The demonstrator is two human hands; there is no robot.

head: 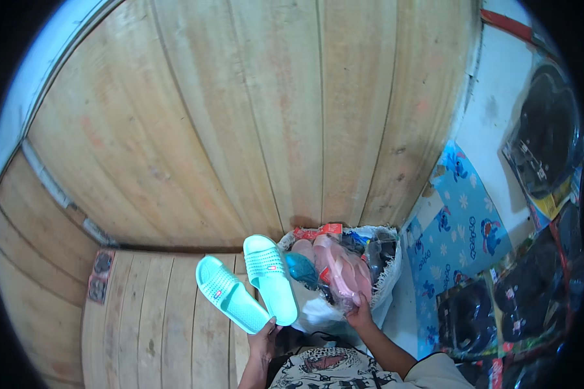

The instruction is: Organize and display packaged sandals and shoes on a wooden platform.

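My left hand grips a pair of mint-green slide sandals by their heels. One slide fans out to the left, and the other slide points up beside it. At the open mouth of a white woven sack, my right hand holds the lower end of a clear plastic bag with pink sandals inside. Left of that bag, in the sack, lies a teal wrapped item. Dark wrapped footwear fills the sack's right side.
Behind the sack rises a wooden plank wall, above a plank surface on the left. Packaged black goods hang on the right, near a blue cartoon-print sheet. A small printed packet lies far left.
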